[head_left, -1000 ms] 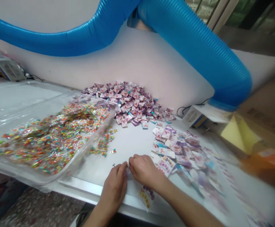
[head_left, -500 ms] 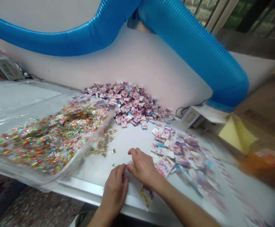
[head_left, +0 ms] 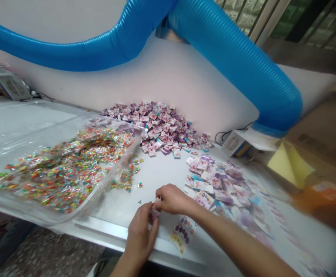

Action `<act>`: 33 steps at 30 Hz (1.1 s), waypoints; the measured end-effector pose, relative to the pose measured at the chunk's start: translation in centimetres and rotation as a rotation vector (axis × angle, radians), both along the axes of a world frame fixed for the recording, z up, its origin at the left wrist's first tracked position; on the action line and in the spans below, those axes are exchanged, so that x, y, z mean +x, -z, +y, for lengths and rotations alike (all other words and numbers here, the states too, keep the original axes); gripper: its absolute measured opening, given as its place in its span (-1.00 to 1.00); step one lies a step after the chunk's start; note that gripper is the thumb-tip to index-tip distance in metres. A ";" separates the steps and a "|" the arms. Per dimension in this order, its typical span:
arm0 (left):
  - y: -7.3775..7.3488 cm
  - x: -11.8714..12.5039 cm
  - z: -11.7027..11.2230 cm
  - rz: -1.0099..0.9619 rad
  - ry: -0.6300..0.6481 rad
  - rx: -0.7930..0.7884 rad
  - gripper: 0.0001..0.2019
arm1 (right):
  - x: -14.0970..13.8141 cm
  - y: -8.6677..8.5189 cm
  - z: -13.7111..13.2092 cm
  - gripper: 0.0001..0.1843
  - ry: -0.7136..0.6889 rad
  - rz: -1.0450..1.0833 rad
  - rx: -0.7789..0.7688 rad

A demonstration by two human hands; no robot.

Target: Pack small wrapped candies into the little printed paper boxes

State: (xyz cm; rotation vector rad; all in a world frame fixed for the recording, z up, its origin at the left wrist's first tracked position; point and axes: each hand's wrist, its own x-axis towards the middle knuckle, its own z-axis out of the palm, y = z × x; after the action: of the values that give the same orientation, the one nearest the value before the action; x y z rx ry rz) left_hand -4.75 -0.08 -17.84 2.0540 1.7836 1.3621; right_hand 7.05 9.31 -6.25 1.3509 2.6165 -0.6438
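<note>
My left hand (head_left: 140,232) and my right hand (head_left: 170,199) meet at the near edge of the white table (head_left: 159,173), fingers pinched together on one small packet (head_left: 155,210) held between them. A sticker sheet (head_left: 181,232) with coloured dots lies just below my right wrist. To the right of my hands spreads a loose layer of flat purple-and-white packets (head_left: 219,184).
A clear plastic tray (head_left: 55,169) full of tiny multicoloured bagged pieces sits at left, with a few spilled by its corner (head_left: 127,177). A heap of folded purple packets (head_left: 159,125) lies against the wall. A thick blue ribbed hose (head_left: 228,50) arches overhead. Yellow paper (head_left: 289,163) lies at right.
Both hands stayed at the table's near edge working the small packet; my right hand shifted slightly up and left, and the sticker sheet under my wrist shows more.
</note>
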 end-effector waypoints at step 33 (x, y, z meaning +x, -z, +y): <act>-3.1 -3.1 0.4 -0.709 0.258 -0.541 -0.77 | 1.4 6.7 -5.9 -0.72 0.493 1.110 -0.472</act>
State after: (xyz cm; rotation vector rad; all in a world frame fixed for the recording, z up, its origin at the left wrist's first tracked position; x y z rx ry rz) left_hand -7.87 0.27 -14.75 1.2468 1.3178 1.1524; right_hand 8.45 3.36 -12.94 1.7681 2.3501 -2.4862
